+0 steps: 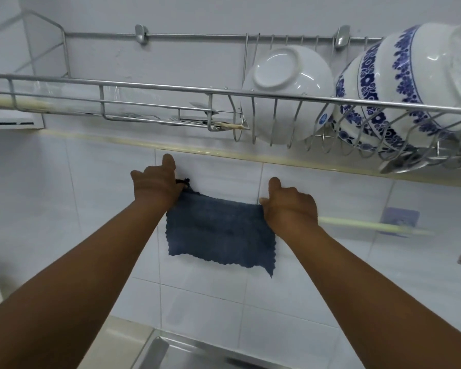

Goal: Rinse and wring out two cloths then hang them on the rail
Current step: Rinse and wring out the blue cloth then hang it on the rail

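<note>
Both hands up: left hand [157, 183] and right hand [290, 206] each pinch a top corner of the blue cloth [220, 235] against the pale rail [370, 227], no readable writing.

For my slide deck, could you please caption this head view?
Left hand and right hand spread a dark blue cloth along a pale rail beneath the wire dish rack.

wire dish rack [155, 89], plain white bowl [285, 94], blue-patterned bowls [399, 89], tiled wall [202, 302]

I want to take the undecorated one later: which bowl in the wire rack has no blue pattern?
The plain white bowl, leftmost in the metal wire rack. The bowls to its right carry blue floral bands.
</note>
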Tool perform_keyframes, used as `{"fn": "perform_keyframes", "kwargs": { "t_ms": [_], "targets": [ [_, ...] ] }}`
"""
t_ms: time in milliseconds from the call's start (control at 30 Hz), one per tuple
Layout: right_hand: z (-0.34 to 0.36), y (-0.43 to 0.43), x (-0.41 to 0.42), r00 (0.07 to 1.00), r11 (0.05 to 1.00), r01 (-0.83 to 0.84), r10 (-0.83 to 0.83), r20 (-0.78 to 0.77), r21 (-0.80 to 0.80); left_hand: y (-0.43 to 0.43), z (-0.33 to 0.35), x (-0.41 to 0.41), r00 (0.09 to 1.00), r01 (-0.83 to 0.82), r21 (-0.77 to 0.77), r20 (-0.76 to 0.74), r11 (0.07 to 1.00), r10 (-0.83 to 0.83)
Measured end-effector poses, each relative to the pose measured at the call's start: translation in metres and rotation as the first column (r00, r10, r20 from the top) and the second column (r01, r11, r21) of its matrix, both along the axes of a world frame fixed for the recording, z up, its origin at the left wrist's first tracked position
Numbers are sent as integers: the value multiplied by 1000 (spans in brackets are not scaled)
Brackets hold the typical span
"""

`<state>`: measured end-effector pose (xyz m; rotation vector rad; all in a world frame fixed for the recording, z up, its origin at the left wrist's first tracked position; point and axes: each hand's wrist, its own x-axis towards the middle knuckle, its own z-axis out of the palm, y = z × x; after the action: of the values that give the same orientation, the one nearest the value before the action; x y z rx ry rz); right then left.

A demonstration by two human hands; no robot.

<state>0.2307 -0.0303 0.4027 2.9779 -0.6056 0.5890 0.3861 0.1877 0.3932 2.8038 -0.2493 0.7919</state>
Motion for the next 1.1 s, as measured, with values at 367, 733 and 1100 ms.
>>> {"fn": "perform_keyframes", "kwargs": {
  "t_ms": [367, 733, 1100],
  "targets": [
    [-17, -21, -10, 995, 970, -100, 93, -42, -220, 16, -19, -1, 957, 177, 238, 186, 955, -224],
    [-23, -22, -12, 966, 945, -219, 244, 80, -242, 20, -25, -14, 922, 321, 375, 85, 870, -377],
    [-34, -41, -21, 902, 912, -303, 368, 225, -276, 40, -61, -27, 892, 282, 262, 282, 923, -353]
  ]
}}
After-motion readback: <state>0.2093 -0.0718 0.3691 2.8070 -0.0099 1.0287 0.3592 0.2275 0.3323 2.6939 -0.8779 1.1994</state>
